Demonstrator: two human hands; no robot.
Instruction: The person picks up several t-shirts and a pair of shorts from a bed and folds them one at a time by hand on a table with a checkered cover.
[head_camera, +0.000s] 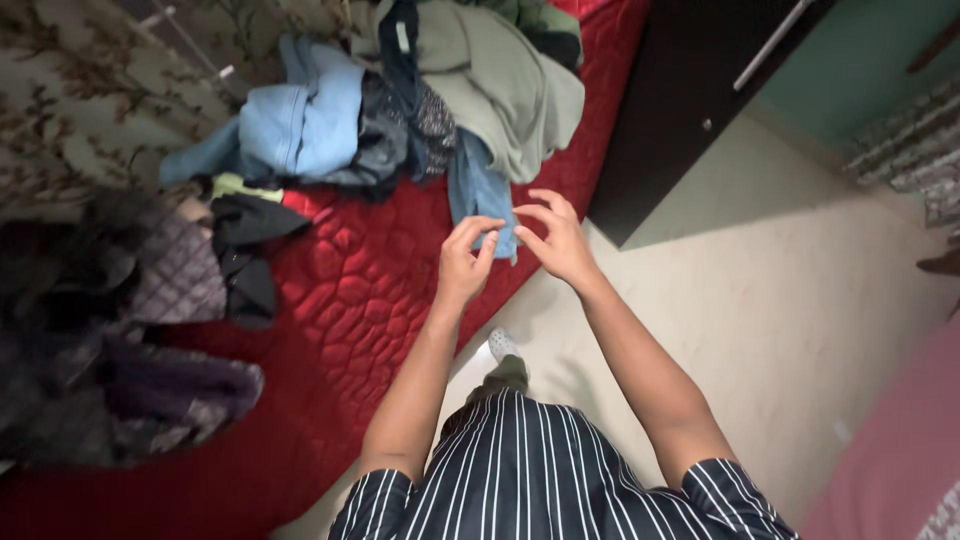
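Observation:
My left hand and my right hand are raised side by side over the edge of a red quilted mattress. Their fingertips nearly meet at the hanging end of a blue denim garment. Whether either hand pinches the denim I cannot tell; the fingers are curled and apart. The denim runs up into a heap of clothes: a sage-green top, a light blue garment and a dark speckled piece.
Black clothing and a dark quilted jacket lie at the left of the mattress. A dark wardrobe stands behind on the pale tiled floor. Patterned bedding is at top left, pink fabric at bottom right.

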